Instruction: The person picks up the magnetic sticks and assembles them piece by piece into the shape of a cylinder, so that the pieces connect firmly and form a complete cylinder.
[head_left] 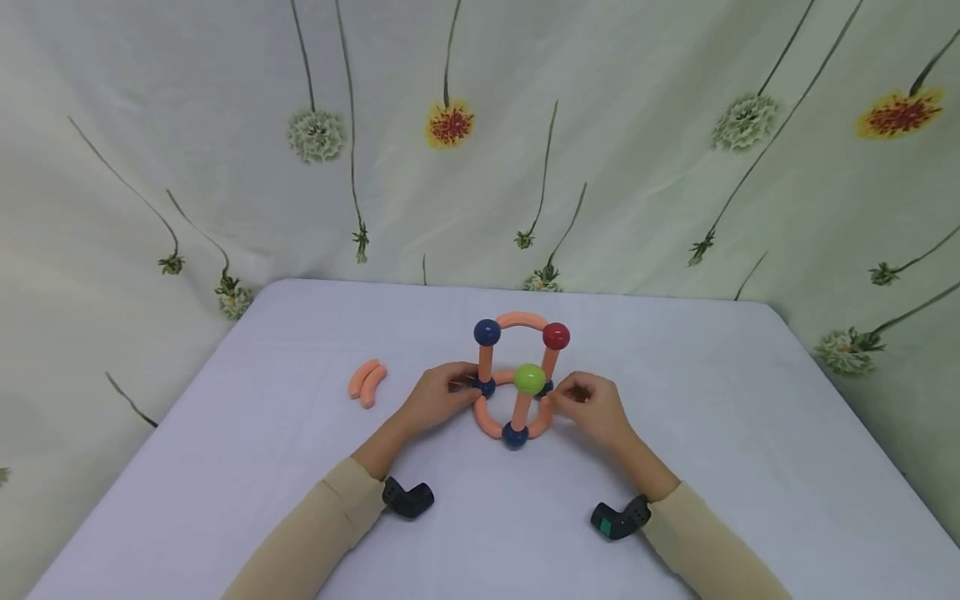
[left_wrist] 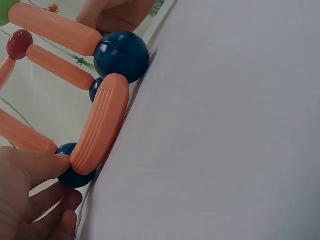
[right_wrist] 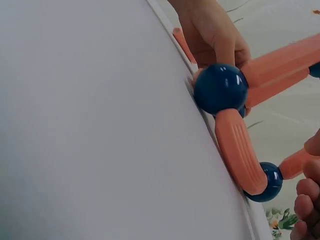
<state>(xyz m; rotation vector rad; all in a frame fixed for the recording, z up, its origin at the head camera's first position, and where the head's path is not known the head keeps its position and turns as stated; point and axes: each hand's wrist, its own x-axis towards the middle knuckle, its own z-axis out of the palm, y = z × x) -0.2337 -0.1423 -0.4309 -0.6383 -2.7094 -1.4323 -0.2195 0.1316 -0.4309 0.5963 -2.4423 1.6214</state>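
A ball-and-rod building frame stands on the table point(head_left: 450, 533). Its base ring joins blue balls with curved orange rods point(left_wrist: 102, 125). Straight rods rise to a dark blue ball point(head_left: 487, 332), a red ball point(head_left: 556, 336) and a green ball point(head_left: 529, 379). One curved rod point(head_left: 521, 318) bridges the blue and red tops. My left hand point(head_left: 444, 392) pinches the left base ball point(left_wrist: 76, 179) between thumb and fingers. Beside the right base ball point(right_wrist: 271, 181), my right hand point(head_left: 596, 408) has loosely curled fingers, their tips close to the ball and its upright rod.
Two loose curved orange rods point(head_left: 367, 383) lie side by side to the left of the frame. A dark wrist device point(head_left: 408, 498) sits at the left cuff, another point(head_left: 621, 518) at the right. Flower-patterned cloth point(head_left: 637, 167) hangs behind the table.
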